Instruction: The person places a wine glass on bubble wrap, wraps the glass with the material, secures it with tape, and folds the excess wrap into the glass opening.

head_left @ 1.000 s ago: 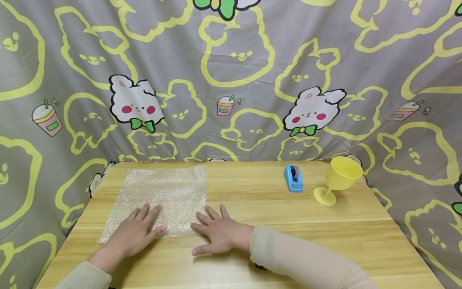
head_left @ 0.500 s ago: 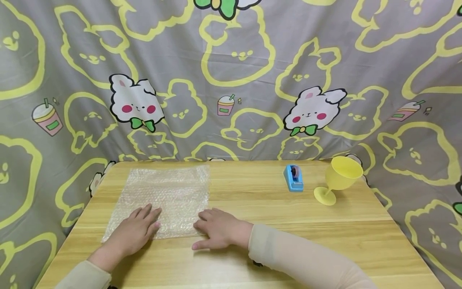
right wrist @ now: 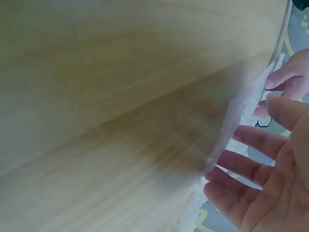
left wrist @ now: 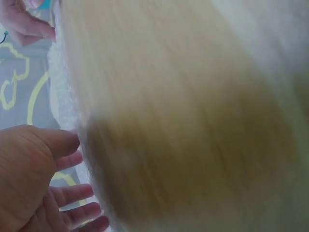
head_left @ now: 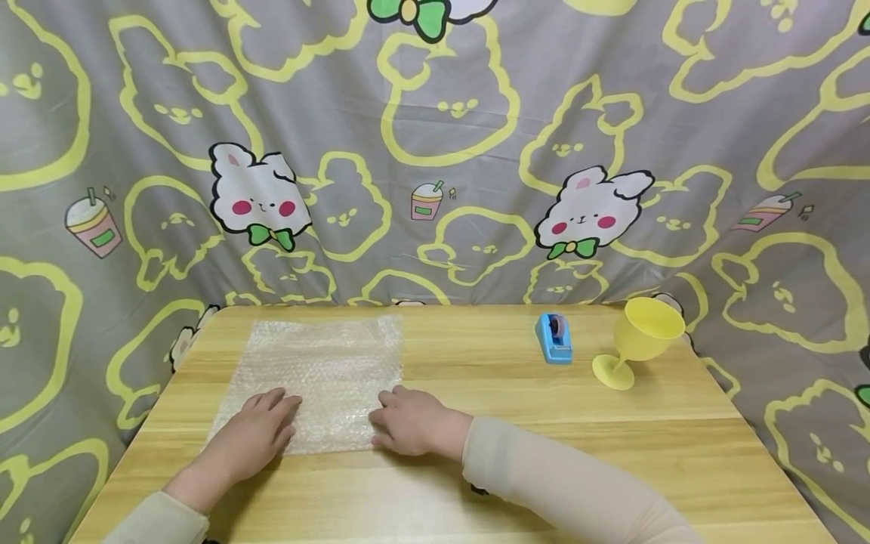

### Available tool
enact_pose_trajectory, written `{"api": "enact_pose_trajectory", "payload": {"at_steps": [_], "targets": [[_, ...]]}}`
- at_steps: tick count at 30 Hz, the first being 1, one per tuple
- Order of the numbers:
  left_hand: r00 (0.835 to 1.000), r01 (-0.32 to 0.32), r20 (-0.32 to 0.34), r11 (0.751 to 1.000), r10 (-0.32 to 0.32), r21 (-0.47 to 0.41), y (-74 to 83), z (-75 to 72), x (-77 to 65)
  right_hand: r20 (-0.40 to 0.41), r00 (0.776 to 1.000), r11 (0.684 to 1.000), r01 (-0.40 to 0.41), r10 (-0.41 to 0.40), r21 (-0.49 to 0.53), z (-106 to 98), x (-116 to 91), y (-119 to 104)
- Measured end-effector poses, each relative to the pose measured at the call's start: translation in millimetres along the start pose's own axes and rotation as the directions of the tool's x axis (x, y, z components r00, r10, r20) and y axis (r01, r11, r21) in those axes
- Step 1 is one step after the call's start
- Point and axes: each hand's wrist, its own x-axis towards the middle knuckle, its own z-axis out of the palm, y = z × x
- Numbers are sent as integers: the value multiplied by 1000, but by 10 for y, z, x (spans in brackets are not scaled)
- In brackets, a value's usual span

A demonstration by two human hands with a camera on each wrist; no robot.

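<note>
A clear sheet of bubble wrap (head_left: 326, 378) lies flat on the left half of the wooden table (head_left: 516, 483). My left hand (head_left: 253, 432) rests on its near left part, fingers loosely bent. At the sheet's near right edge is my right hand (head_left: 418, 423), fingertips on the wrap and knuckles slightly raised. In the right wrist view the right hand's fingertips (right wrist: 212, 186) touch the wrap while the thumb stands apart from them. The left wrist view has the left hand (left wrist: 43, 179) with its fingers spread against the sheet.
A blue tape dispenser (head_left: 554, 338) holding a roll of tape stands toward the back right. Right of it is a yellow goblet (head_left: 646, 332) on a round foot. A grey curtain (head_left: 469, 91) with cartoon prints hangs behind the table and along its sides.
The bubble wrap has slid a little to the right. My right hand has drawn its spread fingers in, its thumb now closer to them. The left hand's thumb has also moved in.
</note>
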Motion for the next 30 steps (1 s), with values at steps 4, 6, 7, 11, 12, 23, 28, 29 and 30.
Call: {"api": "enact_pose_trajectory", "payload": {"at_steps": [4,6,7,11,12,23,28,29,30], "targets": [[1000,-10,-7,1000,10,-2,-9,31,4,-28,1000,1000,-14,13,-17,17,18,9],[1000,-5,1,1000,5,-19,-6,37,2,-48,999,999,-13,11,-31,29,32,6],[1000,0,7,1000,1,-30,-3,37,1,-60,998,999,-10,8,-37,35,40,3],[999,19,36,998,-16,-66,11,25,1,-83,997,1000,-1,0,-10,57,74,-18],[999,18,41,997,-16,-70,12,20,3,-84,996,1000,-3,3,1,63,85,-21],[993,-25,112,994,37,-103,-91,-91,60,-77,995,997,-66,70,51,74,135,-49],[989,-31,139,994,45,-103,-124,-126,62,-25,995,995,-95,96,40,58,136,-59],[989,-33,137,994,47,-104,-126,-130,61,-12,995,994,-101,102,41,44,131,-57],[990,-38,135,994,52,-105,-126,-135,60,-2,994,993,-107,107,43,31,123,-54]]}}
